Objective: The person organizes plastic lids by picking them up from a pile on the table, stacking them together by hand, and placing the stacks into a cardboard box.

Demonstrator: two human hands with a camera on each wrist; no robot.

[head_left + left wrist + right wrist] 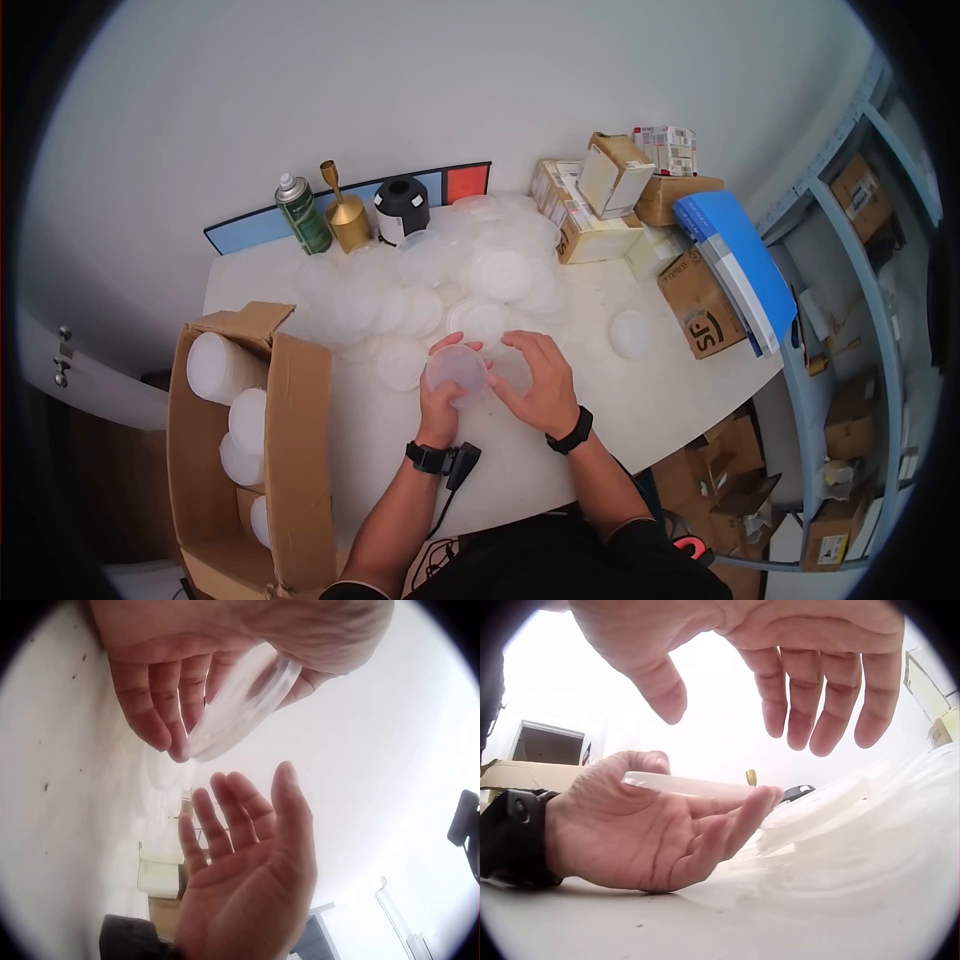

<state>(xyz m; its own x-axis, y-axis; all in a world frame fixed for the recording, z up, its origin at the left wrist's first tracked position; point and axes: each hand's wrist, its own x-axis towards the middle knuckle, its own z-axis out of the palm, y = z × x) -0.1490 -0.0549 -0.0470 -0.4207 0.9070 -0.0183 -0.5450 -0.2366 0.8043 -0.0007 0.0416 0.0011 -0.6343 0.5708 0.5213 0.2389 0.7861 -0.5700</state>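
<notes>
A round translucent plastic lid lies in my left hand, thumb over its face and fingers beneath; the right wrist view shows the lid nearly edge-on there. Beside it my right hand is held with fingers spread and relaxed, nothing in it. In the left wrist view the right hand faces the lid, palm towards it. Beyond both hands spreads a heap of similar lids on the white table.
An open cardboard box with stacks of white lids stands at left. A spray can, a brass holder and a black round device line the back. Cartons and a blue folder stand right. One lid lies apart.
</notes>
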